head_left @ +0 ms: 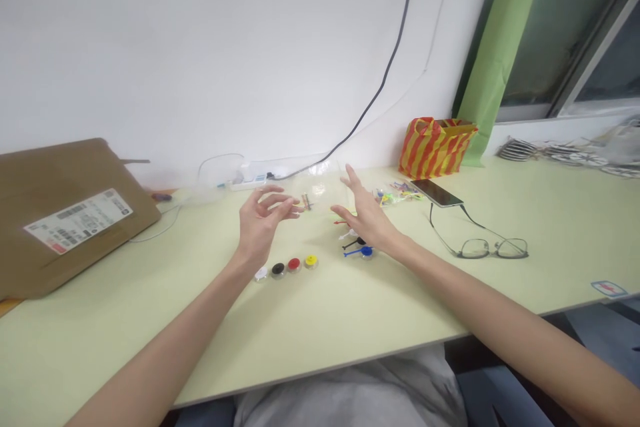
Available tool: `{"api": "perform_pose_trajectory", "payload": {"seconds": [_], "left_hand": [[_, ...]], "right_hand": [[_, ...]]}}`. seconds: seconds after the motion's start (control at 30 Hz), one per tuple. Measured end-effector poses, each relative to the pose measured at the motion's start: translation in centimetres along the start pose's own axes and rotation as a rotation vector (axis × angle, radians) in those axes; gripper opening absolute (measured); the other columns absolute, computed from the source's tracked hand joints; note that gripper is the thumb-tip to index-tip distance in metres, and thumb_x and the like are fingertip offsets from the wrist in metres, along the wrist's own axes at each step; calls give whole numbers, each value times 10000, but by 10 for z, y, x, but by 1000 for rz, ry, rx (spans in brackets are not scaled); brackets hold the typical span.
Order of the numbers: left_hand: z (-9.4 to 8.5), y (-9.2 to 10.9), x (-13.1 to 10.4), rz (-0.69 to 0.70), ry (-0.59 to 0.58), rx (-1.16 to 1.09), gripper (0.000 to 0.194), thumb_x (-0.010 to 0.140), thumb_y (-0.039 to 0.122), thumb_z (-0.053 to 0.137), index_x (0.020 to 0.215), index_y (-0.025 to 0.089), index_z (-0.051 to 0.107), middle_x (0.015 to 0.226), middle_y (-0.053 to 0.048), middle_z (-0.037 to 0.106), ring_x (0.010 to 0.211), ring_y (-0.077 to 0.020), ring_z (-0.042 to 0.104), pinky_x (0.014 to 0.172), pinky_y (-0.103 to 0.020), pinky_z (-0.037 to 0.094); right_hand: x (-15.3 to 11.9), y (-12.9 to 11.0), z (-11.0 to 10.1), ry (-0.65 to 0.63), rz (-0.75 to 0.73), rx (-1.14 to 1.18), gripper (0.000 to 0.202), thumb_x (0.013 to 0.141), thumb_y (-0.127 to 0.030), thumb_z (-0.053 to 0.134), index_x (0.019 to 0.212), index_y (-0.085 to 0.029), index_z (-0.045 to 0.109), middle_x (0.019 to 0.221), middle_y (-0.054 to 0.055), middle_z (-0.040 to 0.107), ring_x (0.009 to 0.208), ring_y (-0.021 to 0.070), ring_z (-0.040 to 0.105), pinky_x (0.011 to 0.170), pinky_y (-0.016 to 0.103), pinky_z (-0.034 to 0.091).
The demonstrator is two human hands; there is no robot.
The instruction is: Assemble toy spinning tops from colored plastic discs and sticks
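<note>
My left hand (pixel 260 223) is closed, thumb and fingers pinched together at the edge of a clear plastic bag (pixel 320 185). Small coloured pieces (pixel 305 202) show by its fingertips, too blurred to name. To the right of the bag, my right hand (pixel 367 213) has its thumb and fingers spread, with nothing seen in them. Below its palm lie small pointer-shaped plastic parts, among them a blue one (pixel 367 251) and a black one (pixel 354 244), partly hidden. In front of my left hand are small round caps in a row: white (pixel 261 273), black (pixel 278 269), red (pixel 294 264) and yellow (pixel 311 261).
A cardboard parcel (pixel 65 213) takes up the table's left side. At the back stand a power strip (pixel 250 181) and a red-yellow striped bag (pixel 435 150). Rightward lie a bag of coloured parts (pixel 397 195), a phone (pixel 437 193) and eyeglasses (pixel 493 249).
</note>
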State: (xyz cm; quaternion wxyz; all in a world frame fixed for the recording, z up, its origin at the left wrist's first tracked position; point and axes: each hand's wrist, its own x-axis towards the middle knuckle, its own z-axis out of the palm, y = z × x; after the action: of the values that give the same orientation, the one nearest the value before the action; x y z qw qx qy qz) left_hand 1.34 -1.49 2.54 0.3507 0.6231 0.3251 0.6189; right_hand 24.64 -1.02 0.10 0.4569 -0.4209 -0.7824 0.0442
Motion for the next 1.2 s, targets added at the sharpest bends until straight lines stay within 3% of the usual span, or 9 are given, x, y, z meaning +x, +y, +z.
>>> {"api": "perform_pose_trajectory", "payload": {"seconds": [0.1,0.17,0.23,0.3,0.37,0.5,0.63,0.87,1.2], "left_hand": [[0,4,-1,-4,-36,21,392,817,371,787,1102,197,581,910,-70,762,823,-246,758,807,-425,621],[1,5,-2,5,-49,60,354,833,368,771,1087,197,593,912,-77,772,852,-251,758,852,-443,608],[0,4,-3,43,-45,143,265,850,355,748,1015,198,614,932,-80,774,909,-255,751,887,-439,594],[-1,1,-4,121,-28,292,156,875,321,707,936,203,626,977,-75,771,983,-250,735,918,-418,579],[-4,-4,-5,252,-24,508,57,904,259,639,936,213,645,1021,-57,764,1021,-237,718,941,-405,561],[-9,-9,-3,546,-90,891,318,920,143,530,1204,241,632,1218,-46,717,1154,-230,660,1030,-421,499],[-11,-5,0,675,-107,1016,450,933,131,518,1363,263,544,1470,-65,556,1369,-247,510,1135,-451,414],[-5,11,-2,728,-254,1090,769,926,286,601,1590,296,215,1682,-116,142,1547,-328,173,1211,-537,266],[5,1,-8,609,-386,1161,912,915,303,589,1623,269,15,1695,-104,75,1560,-329,95,1242,-569,139]], "right_hand": [[0,3,0,43,-4,130,784,992,-431,541,1603,-246,85,1194,93,682,1185,287,588,1088,515,387],[1,4,0,118,-25,173,621,983,-359,559,1529,-238,290,1028,54,692,1057,255,619,1043,467,421],[2,2,0,196,-57,171,337,966,-283,562,1298,-229,532,977,55,671,998,243,608,973,422,452],[2,0,-1,254,-99,142,109,938,-206,563,1033,-225,610,966,63,655,977,243,586,916,402,459],[2,-2,-3,301,-137,94,104,902,-132,551,893,-227,591,945,61,637,960,245,561,895,402,449],[2,-3,-6,332,-211,-15,191,858,-44,516,812,-226,552,887,50,604,927,240,522,860,394,427],[4,-1,-10,336,-281,-151,212,861,-28,528,773,-221,522,855,48,611,893,230,507,817,376,398],[10,16,-16,361,-328,-375,259,857,-1,503,721,-220,489,837,51,644,857,225,495,773,367,375],[8,6,-3,197,-270,-237,269,888,-48,491,692,-232,493,1132,37,738,1128,263,562,922,456,404]]}}
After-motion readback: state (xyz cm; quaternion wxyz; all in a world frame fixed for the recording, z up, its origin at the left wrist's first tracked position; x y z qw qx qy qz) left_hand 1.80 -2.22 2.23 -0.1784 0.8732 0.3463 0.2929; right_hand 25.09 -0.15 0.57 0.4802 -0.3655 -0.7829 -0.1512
